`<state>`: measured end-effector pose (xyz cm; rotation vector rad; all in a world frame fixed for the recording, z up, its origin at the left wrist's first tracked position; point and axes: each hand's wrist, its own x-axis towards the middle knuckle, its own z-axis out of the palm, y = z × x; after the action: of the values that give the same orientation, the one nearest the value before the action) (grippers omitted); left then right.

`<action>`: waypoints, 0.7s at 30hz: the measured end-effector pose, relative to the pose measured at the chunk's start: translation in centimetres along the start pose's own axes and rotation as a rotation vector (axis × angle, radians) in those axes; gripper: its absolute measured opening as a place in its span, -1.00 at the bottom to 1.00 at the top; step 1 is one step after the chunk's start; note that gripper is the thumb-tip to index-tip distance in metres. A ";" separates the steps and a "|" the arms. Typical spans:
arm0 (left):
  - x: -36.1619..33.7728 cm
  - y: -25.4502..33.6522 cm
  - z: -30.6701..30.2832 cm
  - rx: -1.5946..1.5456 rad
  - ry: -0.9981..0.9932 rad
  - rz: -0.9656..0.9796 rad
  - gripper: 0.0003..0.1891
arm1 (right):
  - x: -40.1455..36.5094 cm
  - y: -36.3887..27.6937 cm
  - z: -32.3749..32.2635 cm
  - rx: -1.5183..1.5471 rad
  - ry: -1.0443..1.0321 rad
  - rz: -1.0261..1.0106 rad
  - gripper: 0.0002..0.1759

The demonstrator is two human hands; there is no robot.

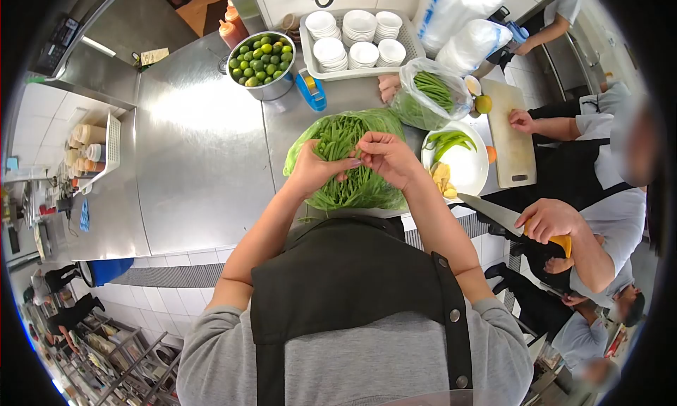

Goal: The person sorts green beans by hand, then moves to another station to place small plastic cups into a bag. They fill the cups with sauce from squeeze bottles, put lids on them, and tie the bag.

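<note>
A green plastic bag (pixel 384 193) lies open on the steel counter, full of green beans (pixel 338 134). Both my hands are over its middle. My left hand (pixel 315 170) is closed, its thumb and fingers pressed together around green beans. Just right of it, my right hand (pixel 389 159) pinches at a bean between thumb and fingertips. The two sets of fingertips nearly meet, and they partly hide what is between them.
A pot of limes (pixel 261 66), a blue tape dispenser (pixel 310 90) and a basket of white cups (pixel 361 73) stand behind. To the right are a white plate (pixel 469 167), a cutting board (pixel 509 134) and a co-worker's hand holding a knife (pixel 493 210), its blade toward the plate.
</note>
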<state>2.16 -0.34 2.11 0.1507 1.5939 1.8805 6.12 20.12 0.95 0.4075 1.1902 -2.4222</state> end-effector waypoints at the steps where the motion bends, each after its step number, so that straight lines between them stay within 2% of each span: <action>1: 0.1 0.0 -0.2 0.075 -0.020 0.000 -0.79 | -0.1 0.1 -0.2 0.073 -0.006 0.041 -0.93; 4: 0.1 0.4 -0.8 0.238 -0.052 -0.012 -0.80 | -0.3 -0.3 -0.7 0.234 -0.217 0.086 -0.94; 6: -0.3 1.2 -1.0 0.265 -0.039 -0.035 -0.81 | -0.2 -0.7 -1.2 0.091 -0.184 0.056 -0.96; 9: -0.3 2.2 -1.6 -0.020 -0.013 -0.041 -0.83 | -0.1 -0.3 -1.5 -0.298 -0.056 -0.061 -0.84; 10: 0.0 1.9 -2.2 -0.230 0.010 -0.070 -0.82 | 0.1 -0.1 -1.3 -0.459 -0.003 -0.111 -0.79; 13: 0.6 1.6 -3.3 -0.668 0.176 -0.087 -0.78 | -0.4 0.1 0.4 -0.340 -0.005 -0.080 -0.71; 16: 1.3 0.8 -4.5 -0.816 0.179 -0.089 -0.75 | -0.9 -0.5 2.9 -0.276 -0.008 -0.097 -0.72; 19: 1.3 0.9 -4.4 -0.846 0.187 -0.089 -0.77 | -0.6 0.0 3.0 -0.467 -0.104 -0.129 -0.81; 21: 1.2 1.0 -4.0 -0.790 0.235 -0.078 -0.77 | -0.7 0.3 3.8 -0.599 -0.055 -0.173 -0.88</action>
<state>-1.08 -3.07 1.69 -0.4789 0.8619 2.3737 6.55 17.05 3.34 0.0541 1.8957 -2.0454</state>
